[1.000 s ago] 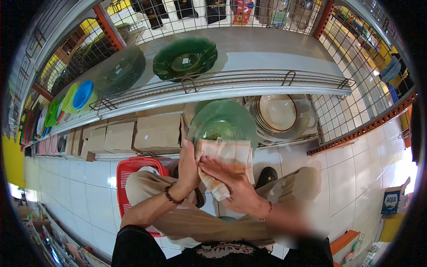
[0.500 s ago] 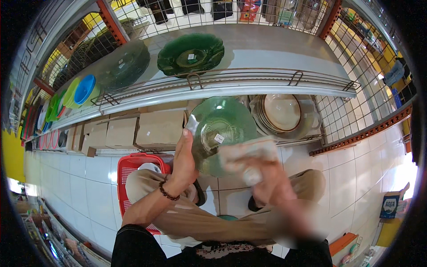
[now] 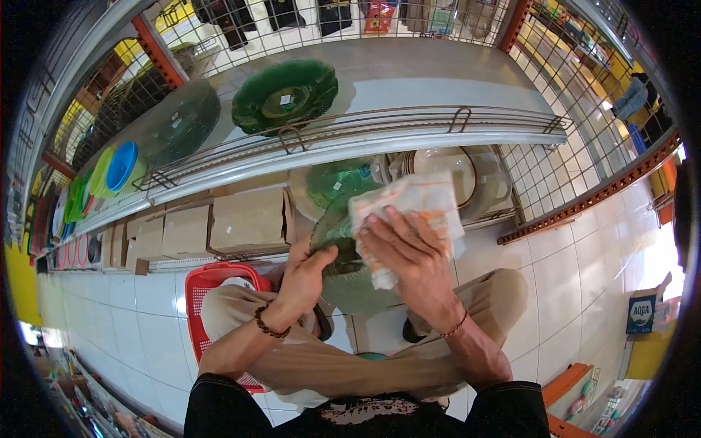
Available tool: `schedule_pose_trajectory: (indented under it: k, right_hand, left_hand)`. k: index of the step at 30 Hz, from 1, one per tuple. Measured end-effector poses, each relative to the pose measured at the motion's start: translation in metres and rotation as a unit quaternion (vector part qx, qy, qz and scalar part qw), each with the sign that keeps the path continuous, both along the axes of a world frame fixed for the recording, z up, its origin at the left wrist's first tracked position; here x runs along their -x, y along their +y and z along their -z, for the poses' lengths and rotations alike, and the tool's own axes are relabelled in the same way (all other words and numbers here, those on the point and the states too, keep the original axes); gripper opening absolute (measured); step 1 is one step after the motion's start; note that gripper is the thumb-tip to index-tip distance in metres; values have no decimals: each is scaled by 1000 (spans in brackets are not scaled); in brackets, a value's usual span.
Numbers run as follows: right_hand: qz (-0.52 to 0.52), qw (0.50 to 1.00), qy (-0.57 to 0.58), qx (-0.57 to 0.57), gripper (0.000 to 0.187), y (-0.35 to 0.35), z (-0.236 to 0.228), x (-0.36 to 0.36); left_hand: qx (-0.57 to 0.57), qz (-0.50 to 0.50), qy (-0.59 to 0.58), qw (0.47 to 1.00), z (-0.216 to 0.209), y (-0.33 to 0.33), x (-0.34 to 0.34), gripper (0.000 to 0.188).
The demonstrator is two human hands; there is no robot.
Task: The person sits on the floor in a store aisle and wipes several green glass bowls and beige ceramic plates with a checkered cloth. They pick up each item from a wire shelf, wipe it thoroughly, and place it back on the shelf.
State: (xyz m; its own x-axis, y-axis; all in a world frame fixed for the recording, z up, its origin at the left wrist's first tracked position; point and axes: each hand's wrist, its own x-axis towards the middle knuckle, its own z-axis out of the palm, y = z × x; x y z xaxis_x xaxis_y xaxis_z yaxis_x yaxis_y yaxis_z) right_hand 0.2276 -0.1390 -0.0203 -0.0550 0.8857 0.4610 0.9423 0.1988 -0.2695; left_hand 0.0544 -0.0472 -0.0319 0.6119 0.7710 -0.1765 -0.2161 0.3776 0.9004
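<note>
A green see-through glass plate (image 3: 352, 294) is held tilted above my knees. My left hand (image 3: 298, 281) grips its left rim, thumb on the upper side and the other fingers out of sight beneath. Across the plate's right part, my right hand (image 3: 416, 270) presses a white cloth with orange stripes (image 3: 431, 197), fingers flat over it. The cloth and hand hide much of the plate. Just behind, on the lower shelf, lies another green glass plate (image 3: 337, 181) with a small white label.
On the upper shelf (image 3: 431, 80) stand a dark green scalloped dish (image 3: 285, 98), a clear glass plate (image 3: 179, 120) and blue and green bowls (image 3: 122, 166). Below are cardboard boxes (image 3: 248, 223) and stacked cream plates (image 3: 460, 171). A red basket (image 3: 193, 306) stands by my left leg.
The held plate has come down nearer to me, uncovering the green plate on the lower shelf. My right hand has spread the cloth over the plate. The view has shifted slightly right.
</note>
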Motion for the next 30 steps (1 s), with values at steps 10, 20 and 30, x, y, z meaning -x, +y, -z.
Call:
schedule_pose_trajectory:
  k: [10,20,30]
  right_hand:
    - [-88,951,227,189,48,-28,-11,35]
    - [124,905,406,-17,42,-25,-35,-21]
    - [-78,924,350,133,51,-27,-9,31]
  left_hand:
    - [-186,-117,65,973,5,0,1,43]
    - [-123,-135,-1,983,8,8,-1,41]
    - [-158,-187,19,969,11,15,0,36]
